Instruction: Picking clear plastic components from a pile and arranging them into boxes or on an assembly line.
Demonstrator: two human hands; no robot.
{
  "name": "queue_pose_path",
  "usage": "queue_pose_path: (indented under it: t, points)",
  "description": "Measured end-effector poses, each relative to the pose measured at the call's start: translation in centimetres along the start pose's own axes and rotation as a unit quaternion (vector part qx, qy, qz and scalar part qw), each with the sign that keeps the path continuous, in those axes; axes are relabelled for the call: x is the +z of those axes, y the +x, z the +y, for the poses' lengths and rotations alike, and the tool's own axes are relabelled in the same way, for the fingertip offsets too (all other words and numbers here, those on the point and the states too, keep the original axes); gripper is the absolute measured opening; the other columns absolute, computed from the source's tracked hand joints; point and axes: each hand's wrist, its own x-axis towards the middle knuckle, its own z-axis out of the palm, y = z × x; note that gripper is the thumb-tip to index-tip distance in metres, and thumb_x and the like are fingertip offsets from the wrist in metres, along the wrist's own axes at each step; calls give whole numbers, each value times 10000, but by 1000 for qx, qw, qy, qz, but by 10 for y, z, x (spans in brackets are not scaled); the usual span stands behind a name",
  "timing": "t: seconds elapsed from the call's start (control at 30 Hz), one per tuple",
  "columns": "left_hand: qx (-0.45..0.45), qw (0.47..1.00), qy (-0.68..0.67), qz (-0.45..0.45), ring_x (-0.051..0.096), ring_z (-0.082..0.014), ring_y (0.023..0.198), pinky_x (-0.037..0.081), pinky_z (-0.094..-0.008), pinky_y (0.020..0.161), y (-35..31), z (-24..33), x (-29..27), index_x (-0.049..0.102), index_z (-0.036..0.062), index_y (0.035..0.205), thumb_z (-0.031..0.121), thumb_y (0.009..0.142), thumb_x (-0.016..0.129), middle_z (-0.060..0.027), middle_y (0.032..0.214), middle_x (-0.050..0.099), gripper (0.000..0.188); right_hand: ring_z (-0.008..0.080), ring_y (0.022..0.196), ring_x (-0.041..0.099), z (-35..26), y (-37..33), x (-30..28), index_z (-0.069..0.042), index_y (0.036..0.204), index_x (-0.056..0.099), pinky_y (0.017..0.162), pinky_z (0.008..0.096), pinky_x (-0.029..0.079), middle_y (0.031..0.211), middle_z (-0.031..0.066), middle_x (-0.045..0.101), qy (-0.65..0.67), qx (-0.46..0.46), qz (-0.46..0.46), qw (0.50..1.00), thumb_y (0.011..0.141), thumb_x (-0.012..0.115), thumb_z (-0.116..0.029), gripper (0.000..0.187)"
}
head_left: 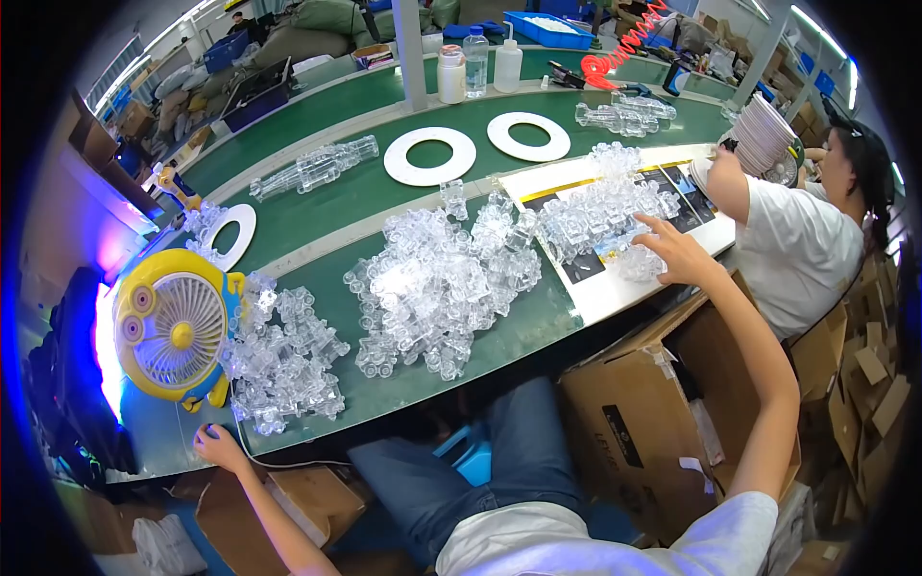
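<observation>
My right hand (676,253) reaches out with its fingers apart, at the near right end of a row of clear plastic pieces (595,219). The row lies on a white board with a dark printed picture (624,300). One clear piece (636,263) sits just by my fingertips. My left hand (221,447) is at the table's front edge, fingers curled; what is in them, if anything, is hidden. Near it are a yellow toy-shaped fan (181,334) and a pile of clear car-shaped pieces (288,360). A larger pile of them (432,278) lies mid-table.
Two white rings (403,174) (528,117) and clear assembled strips (317,167) lie on the green table (317,252). Bottles (476,63) and a red coiled hose (624,48) are behind. A co-worker (802,221) sits at right beside stacked white discs (765,139). An open carton (624,422) stands below.
</observation>
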Motion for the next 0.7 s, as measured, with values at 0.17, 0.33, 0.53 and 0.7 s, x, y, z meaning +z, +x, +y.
queue_pose_path:
  t: [0.17, 0.33, 0.53, 0.7]
  points:
    - [4, 1000, 5, 8, 489, -344, 860, 383, -423, 779, 1, -2, 1, 586, 32, 868, 203, 744, 521, -192, 916, 531, 221, 301, 1070, 426, 12, 0, 11, -146, 1105, 448, 808, 358, 444, 1238, 80, 394, 8, -8, -12, 1000, 543, 675, -42, 615]
    - [-8, 1000, 6, -5, 486, -344, 867, 383, -421, 782, 0, 1, -1, 583, 35, 878, 206, 746, 519, -186, 930, 527, 225, 289, 1049, 437, 17, -2, 14, -152, 1143, 450, 856, 370, 409, 1160, 72, 462, 34, 15, -13, 999, 547, 687, -57, 649]
    - [-8, 1000, 6, -12, 485, -343, 867, 382, -423, 779, -4, 4, 8, 579, 40, 899, 209, 748, 517, -184, 935, 523, 235, 287, 1002, 468, -4, -19, -7, -142, 1129, 460, 849, 375, 405, 1082, 86, 497, 54, 37, -24, 998, 553, 688, -66, 624]
    - [-13, 1000, 21, -17, 484, -342, 866, 380, -420, 776, 1, -3, -2, 578, 35, 903, 207, 747, 519, -184, 924, 526, 240, 264, 1109, 436, -36, -23, -61, -90, 1174, 452, 927, 336, 342, 1180, 105, 476, 229, 45, -38, 972, 581, 702, -80, 643]
